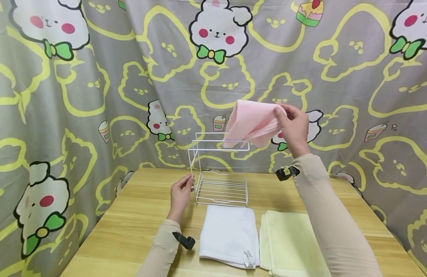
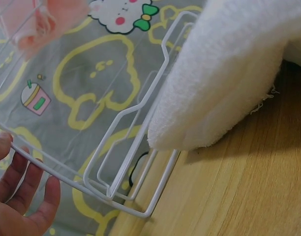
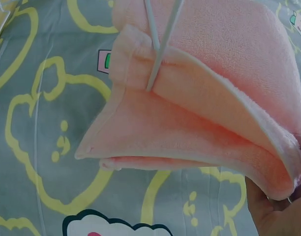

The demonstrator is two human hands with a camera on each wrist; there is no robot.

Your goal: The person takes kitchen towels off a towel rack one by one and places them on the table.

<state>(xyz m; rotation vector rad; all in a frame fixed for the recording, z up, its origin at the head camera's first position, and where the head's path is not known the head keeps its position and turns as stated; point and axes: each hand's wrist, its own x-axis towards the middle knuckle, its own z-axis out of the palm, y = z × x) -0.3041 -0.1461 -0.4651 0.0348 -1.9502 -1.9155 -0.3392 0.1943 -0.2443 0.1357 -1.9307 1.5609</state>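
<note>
A white wire rack stands on the table, with a slatted base and raised bars at the top. The left hand grips its left upright low down, and the left wrist view shows thumb and fingers about that wire. Up in the air at the rack's top right, the right hand pinches one end of a folded pink towel. The towel's free end reaches left over the top bars and droops there. In the right wrist view, rack wires cross in front of the pink cloth.
In front of the rack lies a folded white towel with a small tag. A folded yellow towel is beside it, partly hidden by the right sleeve. A patterned curtain hangs behind the wooden table.
</note>
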